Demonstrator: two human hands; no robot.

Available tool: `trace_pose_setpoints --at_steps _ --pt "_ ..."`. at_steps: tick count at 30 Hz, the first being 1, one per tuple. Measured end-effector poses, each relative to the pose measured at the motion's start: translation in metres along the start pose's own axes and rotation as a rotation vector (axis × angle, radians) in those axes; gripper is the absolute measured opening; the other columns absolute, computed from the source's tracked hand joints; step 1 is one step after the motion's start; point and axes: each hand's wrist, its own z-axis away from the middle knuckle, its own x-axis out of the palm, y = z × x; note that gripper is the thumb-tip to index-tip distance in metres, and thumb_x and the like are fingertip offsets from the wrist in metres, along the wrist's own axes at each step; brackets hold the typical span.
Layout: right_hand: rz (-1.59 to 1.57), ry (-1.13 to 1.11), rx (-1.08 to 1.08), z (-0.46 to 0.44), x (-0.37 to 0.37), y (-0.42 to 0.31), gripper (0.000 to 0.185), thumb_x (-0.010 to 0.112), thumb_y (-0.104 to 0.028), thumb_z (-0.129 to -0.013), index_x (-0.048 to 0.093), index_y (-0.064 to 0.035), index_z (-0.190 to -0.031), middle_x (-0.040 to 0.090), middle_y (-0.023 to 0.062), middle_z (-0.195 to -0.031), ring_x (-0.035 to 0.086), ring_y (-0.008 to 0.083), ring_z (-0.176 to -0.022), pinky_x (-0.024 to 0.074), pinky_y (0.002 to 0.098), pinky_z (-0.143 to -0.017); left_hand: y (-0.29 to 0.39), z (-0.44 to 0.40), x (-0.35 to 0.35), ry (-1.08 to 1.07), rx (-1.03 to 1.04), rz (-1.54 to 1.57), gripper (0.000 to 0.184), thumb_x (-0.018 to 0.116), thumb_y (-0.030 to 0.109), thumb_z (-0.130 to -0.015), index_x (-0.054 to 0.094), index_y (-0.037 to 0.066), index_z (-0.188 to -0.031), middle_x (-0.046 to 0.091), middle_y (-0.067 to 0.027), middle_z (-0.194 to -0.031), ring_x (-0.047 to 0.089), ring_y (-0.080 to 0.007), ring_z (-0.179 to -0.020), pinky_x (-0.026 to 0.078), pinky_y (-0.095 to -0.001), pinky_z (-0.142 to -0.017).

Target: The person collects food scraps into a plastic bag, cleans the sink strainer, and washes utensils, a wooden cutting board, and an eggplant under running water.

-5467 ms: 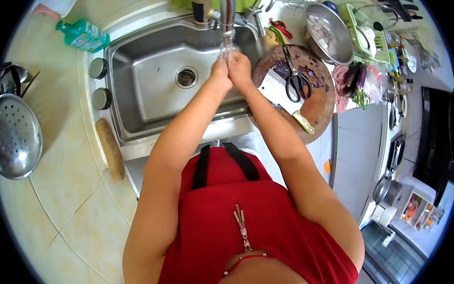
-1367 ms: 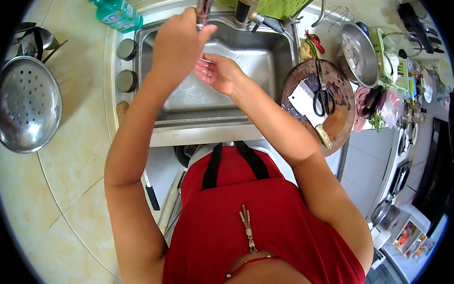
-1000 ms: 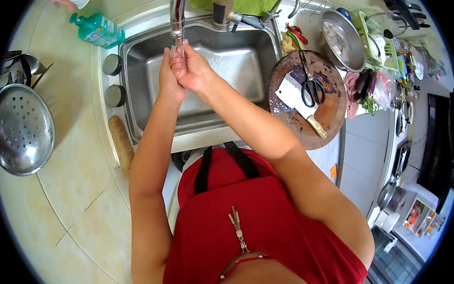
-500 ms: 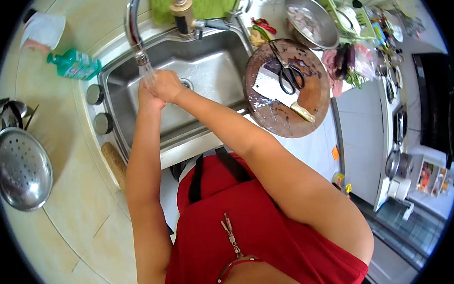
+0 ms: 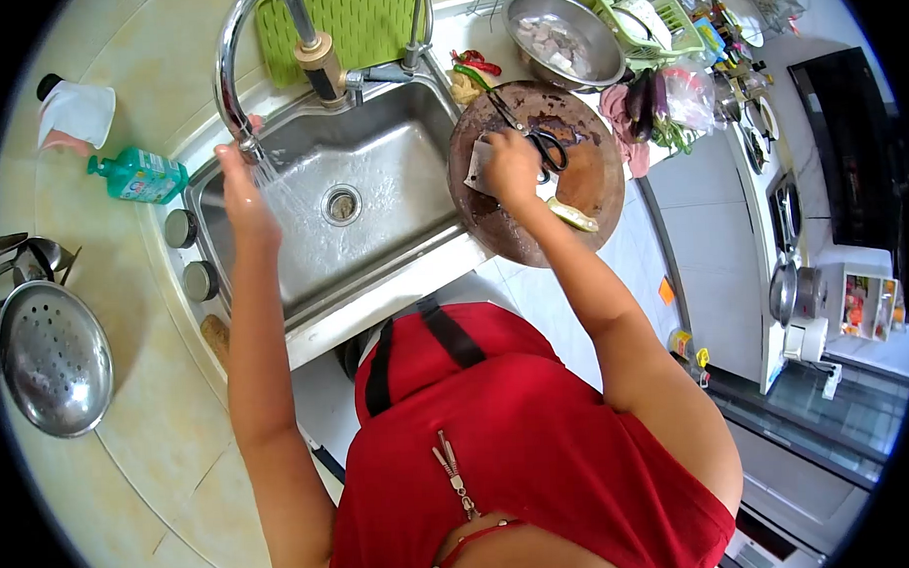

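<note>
The step in hand looks split between rinsing and handling the cleaver. The left hand is up at the curved faucet, its fingers apart around the spout's end; whether they touch the metal, I can't tell. Water falls just beside it into the sink.

Over on the right, the right hand is on the cleaver, fingers bent over the blade. I can't tell whether they clamp it or only rest there. The cleaver lies flat on the round chopping board, directly under the hand and partly hidden by it. Scissors lie just beside the fingers, and a pale green-edged piece sits near the wrist. Lifting that blade would call for a firm hold away from its edge, and care not to drag the scissors. Beyond the board, a metal bowl of pale pieces stands near red chilies.
</note>
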Motion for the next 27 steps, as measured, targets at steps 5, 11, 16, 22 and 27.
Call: trace_pose_setpoints --at_steps 5,11,16,22,27 --pt "0.154 -0.163 0.089 0.011 -0.010 0.070 0.040 0.047 -0.007 -0.083 0.050 -0.0073 -0.122 0.055 0.0178 -0.102 0.056 0.0347 -0.095 0.0484 0.0421 -0.082 -0.005 0.016 0.031 0.122 0.031 -0.130 0.052 0.025 0.042 -0.101 0.050 0.006 -0.130 0.050 -0.0102 -0.132 0.036 -0.0171 -0.128 0.020 -0.0313 -0.108" --pt "0.162 -0.175 0.108 -0.009 0.002 0.095 0.028 0.047 -0.008 -0.085 0.047 -0.0039 -0.113 0.055 0.0188 -0.098 0.060 0.0337 -0.090 0.0519 0.0412 -0.075 -0.008 0.042 0.081 0.071 0.031 -0.286 0.050 0.029 0.038 -0.102 0.051 0.004 -0.130 0.051 -0.0103 -0.130 0.042 -0.0183 -0.123 0.025 -0.0293 -0.105" --pt "-0.069 -0.194 0.061 -0.018 -0.043 0.077 0.039 0.054 -0.001 -0.076 0.044 -0.0050 -0.113 0.056 0.0199 -0.100 0.060 0.0398 -0.088 0.0509 0.0462 -0.073 -0.018 0.048 0.092 0.288 -0.023 0.032 0.053 0.031 0.041 -0.101 0.045 0.001 -0.132 0.047 -0.0113 -0.133 0.042 -0.0200 -0.122 0.026 -0.0304 -0.104" --pt "-0.871 -0.651 0.138 0.007 -0.059 -0.026 0.050 0.071 -0.029 -0.075 0.044 -0.0056 -0.110 0.058 0.0156 -0.090 0.057 0.0301 -0.081 0.0467 0.0390 -0.071 -0.073 0.075 0.076 0.415 -0.468 -0.083 0.059 0.038 0.049 -0.096 0.044 0.000 -0.130 0.048 -0.0154 -0.128 0.044 -0.0242 -0.119 0.031 -0.0376 -0.103" --pt "-1.557 -1.407 0.577 0.015 -0.027 -0.093 0.064 0.063 -0.065 -0.075 0.047 -0.0109 -0.104 0.050 0.0017 -0.077 0.046 0.0127 -0.058 0.0463 0.0281 -0.058 -0.101 0.112 0.094 0.405 -0.790 0.009 0.048 0.039 0.046 -0.096 0.055 0.003 -0.111 0.056 -0.0103 -0.098 0.052 -0.0206 -0.090 0.043 -0.0388 -0.082"
